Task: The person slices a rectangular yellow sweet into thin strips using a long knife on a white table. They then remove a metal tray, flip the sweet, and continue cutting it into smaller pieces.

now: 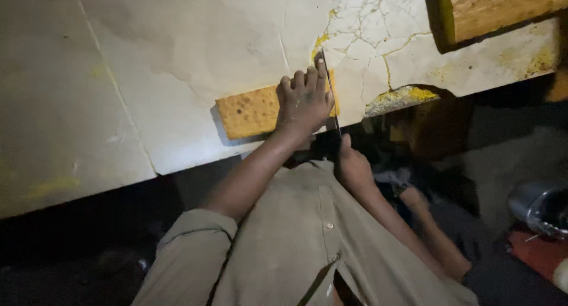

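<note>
My left hand presses flat on a yellow-orange sponge-like slab lying on a cracked white board. My right hand grips the handle of a long thin blade that stands against the slab's right end, right beside my left fingertips. The slab's right end is hidden under my hand.
A larger block of the same yellow material lies at the board's top right. Yellow crumbs and cracks mark the board near a broken notch. A metal pot stands low on the right over a red surface.
</note>
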Action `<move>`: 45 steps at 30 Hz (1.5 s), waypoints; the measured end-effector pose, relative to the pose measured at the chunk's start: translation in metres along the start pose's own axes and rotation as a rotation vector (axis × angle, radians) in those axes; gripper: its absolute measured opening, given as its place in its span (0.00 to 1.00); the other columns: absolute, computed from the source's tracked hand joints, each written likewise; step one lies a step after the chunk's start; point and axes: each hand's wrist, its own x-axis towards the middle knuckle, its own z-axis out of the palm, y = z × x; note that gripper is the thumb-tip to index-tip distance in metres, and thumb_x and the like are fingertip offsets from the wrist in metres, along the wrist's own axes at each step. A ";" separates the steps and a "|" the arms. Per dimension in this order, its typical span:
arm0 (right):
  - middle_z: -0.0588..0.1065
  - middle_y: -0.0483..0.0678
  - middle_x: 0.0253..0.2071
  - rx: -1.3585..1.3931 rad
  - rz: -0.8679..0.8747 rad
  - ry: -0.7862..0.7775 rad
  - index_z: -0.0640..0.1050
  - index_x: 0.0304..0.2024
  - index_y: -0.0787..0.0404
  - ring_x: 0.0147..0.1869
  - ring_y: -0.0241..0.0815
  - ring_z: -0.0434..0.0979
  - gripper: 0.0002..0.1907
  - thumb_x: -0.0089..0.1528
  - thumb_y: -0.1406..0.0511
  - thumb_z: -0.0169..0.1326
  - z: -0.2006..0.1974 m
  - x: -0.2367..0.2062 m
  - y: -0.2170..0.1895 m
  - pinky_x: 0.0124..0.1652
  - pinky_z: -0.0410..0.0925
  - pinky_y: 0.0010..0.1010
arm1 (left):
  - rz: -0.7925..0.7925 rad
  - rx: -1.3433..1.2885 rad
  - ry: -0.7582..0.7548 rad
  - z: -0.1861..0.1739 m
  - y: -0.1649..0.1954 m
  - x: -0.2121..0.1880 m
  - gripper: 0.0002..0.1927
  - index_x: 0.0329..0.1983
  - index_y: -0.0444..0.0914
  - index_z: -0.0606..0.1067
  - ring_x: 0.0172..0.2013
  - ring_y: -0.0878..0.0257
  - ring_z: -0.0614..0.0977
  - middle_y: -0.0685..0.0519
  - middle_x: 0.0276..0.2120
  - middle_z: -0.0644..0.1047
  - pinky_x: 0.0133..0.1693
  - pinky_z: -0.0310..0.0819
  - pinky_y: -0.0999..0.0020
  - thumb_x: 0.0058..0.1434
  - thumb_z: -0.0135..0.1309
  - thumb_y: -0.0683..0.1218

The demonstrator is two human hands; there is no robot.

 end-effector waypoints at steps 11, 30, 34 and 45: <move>0.71 0.68 0.23 0.177 -0.088 0.274 0.60 0.58 0.68 0.27 0.74 0.72 0.28 0.60 0.68 0.57 -0.034 -0.012 0.082 0.26 0.63 0.59 | 0.522 0.036 -0.303 0.028 0.032 -0.025 0.25 0.68 0.38 0.66 0.64 0.49 0.72 0.45 0.59 0.73 0.68 0.54 0.42 0.75 0.45 0.57; 0.76 0.70 0.35 0.174 -0.055 -0.040 0.61 0.59 0.66 0.41 0.71 0.76 0.24 0.64 0.64 0.50 -0.039 0.046 0.070 0.37 0.68 0.55 | -0.455 -0.096 -0.154 -0.001 -0.140 0.102 0.32 0.76 0.46 0.54 0.72 0.36 0.53 0.41 0.72 0.57 0.64 0.44 0.21 0.73 0.45 0.57; 0.77 0.68 0.37 0.200 -0.112 -0.076 0.63 0.56 0.63 0.43 0.71 0.78 0.15 0.70 0.64 0.45 -0.040 0.088 -0.019 0.41 0.69 0.55 | -0.274 -0.073 -0.031 0.018 -0.175 0.087 0.38 0.77 0.45 0.50 0.70 0.31 0.51 0.37 0.72 0.54 0.61 0.44 0.21 0.68 0.48 0.57; 0.77 0.70 0.32 -0.026 -0.164 0.090 0.61 0.51 0.67 0.36 0.72 0.78 0.16 0.66 0.65 0.47 -0.065 0.256 -0.187 0.36 0.71 0.58 | -0.202 0.261 0.085 0.043 -0.185 0.082 0.30 0.74 0.45 0.62 0.68 0.33 0.62 0.41 0.71 0.60 0.54 0.60 0.20 0.71 0.52 0.54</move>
